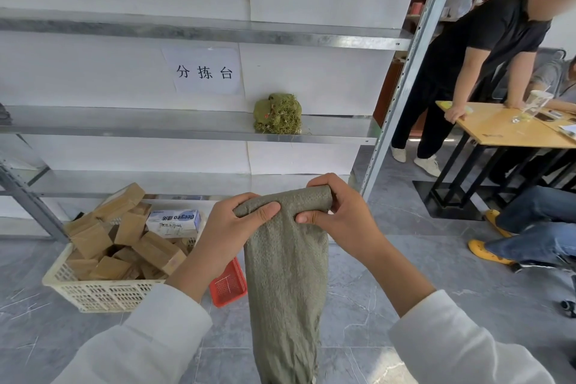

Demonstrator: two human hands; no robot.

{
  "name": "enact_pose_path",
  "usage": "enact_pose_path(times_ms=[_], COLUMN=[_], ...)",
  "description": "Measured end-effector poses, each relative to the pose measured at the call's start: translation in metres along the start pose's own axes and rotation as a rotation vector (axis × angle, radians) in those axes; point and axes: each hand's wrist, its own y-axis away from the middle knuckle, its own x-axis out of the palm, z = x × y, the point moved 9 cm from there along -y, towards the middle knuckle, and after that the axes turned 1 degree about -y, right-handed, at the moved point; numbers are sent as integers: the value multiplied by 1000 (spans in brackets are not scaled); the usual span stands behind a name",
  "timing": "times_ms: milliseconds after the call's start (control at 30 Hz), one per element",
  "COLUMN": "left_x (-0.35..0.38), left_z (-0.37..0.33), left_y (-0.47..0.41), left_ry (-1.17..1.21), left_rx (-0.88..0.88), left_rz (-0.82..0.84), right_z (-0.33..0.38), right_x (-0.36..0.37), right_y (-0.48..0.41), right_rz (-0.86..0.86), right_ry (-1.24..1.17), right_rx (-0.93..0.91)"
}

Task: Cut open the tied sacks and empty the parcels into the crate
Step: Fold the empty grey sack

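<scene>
A limp grey-green woven sack [286, 284] hangs in front of me, its top end rolled over. My left hand [230, 227] and my right hand [336, 215] both grip that rolled top, thumbs pressed on the front. On the floor at the left stands a cream plastic crate [96, 293] piled with several brown cardboard parcels [149, 251] and one white box [174, 221]. A bundled green sack [277, 114] with frayed threads lies on the metal shelf behind.
A small red basket [229, 285] sits on the floor beside the crate, partly behind the sack. Metal shelving [187, 128] spans the wall. At the right, a person in black leans on a wooden table [505, 131]; another person's legs reach in from the right.
</scene>
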Motion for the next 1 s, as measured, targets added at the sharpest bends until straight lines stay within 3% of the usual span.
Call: enact_pose_path(times_ms=[133, 533, 833, 1000], left_x=[-2, 10, 5, 3], left_z=[-2, -18, -26, -17], left_y=[0, 10, 7, 5], left_ry=[40, -241, -156, -59], left_rx=[3, 262, 202, 84], left_rz=[-54, 8, -6, -16], right_z=[4, -13, -16, -7], right_x=[6, -3, 3, 0], right_y=[3, -1, 3, 3], right_rz=[-6, -40, 94, 93], right_ry=[12, -65, -297, -63], right_rx=[-52, 57, 150, -13])
